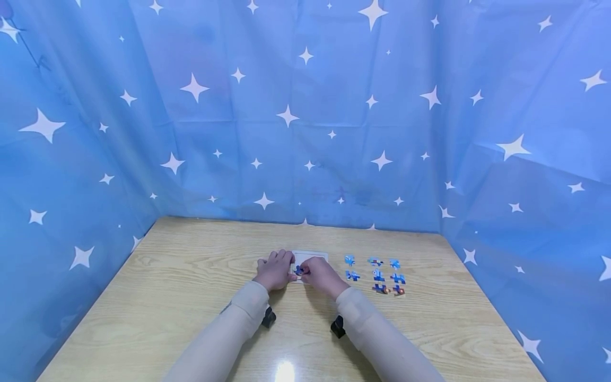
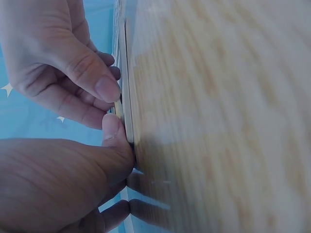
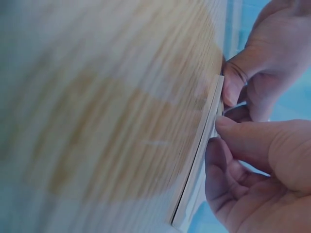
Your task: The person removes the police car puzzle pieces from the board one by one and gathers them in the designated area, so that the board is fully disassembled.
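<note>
A light, flat puzzle tray (image 1: 311,253) lies on the table between the hands. The left hand (image 1: 276,270) rests at its left edge, thumb (image 2: 111,127) at the near left corner and the other fingers spread beside it. In the tray's left part shows a dark blue puzzle piece (image 1: 298,270). The right hand (image 1: 322,275) pinches this piece at its right side between thumb (image 3: 233,127) and fingers, which hide part of it. Both wrist views are low and edge-on, so the tray's rim (image 3: 199,155) shows but the piece's face hardly does.
Several loose puzzle pieces (image 1: 378,275) lie spaced apart in rough rows to the right of the tray. The wooden table (image 1: 191,265) reaches back to a blue curtain (image 1: 286,170) with white stars, which also hangs along both sides.
</note>
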`<state>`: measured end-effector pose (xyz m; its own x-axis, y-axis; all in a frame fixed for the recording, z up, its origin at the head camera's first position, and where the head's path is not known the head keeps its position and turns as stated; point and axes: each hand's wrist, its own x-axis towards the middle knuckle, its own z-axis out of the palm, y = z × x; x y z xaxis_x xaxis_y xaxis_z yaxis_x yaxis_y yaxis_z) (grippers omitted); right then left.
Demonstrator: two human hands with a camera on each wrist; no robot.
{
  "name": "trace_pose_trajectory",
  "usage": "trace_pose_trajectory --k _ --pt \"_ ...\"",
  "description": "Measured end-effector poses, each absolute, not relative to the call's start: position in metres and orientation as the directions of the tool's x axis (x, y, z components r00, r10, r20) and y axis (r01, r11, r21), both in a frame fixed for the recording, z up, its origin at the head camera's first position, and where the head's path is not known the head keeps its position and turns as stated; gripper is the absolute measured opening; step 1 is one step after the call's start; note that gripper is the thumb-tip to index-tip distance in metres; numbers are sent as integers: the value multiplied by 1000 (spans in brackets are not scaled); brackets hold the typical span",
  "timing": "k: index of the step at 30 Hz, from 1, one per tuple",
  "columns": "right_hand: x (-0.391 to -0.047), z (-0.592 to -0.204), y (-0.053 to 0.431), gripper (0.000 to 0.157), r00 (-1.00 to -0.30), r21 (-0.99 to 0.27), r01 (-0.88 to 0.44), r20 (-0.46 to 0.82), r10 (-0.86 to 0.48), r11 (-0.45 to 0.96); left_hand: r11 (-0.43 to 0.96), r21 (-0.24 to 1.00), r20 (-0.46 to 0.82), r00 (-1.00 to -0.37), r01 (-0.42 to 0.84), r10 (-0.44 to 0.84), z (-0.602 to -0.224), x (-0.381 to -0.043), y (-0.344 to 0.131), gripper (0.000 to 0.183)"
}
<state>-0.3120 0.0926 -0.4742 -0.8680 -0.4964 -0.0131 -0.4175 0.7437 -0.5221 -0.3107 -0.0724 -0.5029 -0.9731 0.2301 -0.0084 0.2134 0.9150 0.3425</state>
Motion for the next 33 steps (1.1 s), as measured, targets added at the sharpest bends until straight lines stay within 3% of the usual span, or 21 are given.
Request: trace_pose_trajectory --k 9,17,23,27,33 --pt "-313 -474 102 6 -867 -502 -432 3 -498 749 930 303 -18 -974 208 224 -504 -311 -71 64" --pt "-310 -473 112 4 -885 -518 -397 -2 -465 758 944 259 -40 -975 203 220 -504 -312 -70 65" --pt "-308 -474 118 11 -888 -496 -405 14 -459 768 947 250 -44 -975 201 218 -507 -314 -71 64" --pt "-306 -475 123 1 -886 -491 -413 21 -464 767 946 256 -58 -974 200 221 -505 -313 -71 64" --pt "-304 -473 136 14 -885 -492 -421 36 -465 762 945 264 -77 -972 194 221 -492 -305 -71 61"
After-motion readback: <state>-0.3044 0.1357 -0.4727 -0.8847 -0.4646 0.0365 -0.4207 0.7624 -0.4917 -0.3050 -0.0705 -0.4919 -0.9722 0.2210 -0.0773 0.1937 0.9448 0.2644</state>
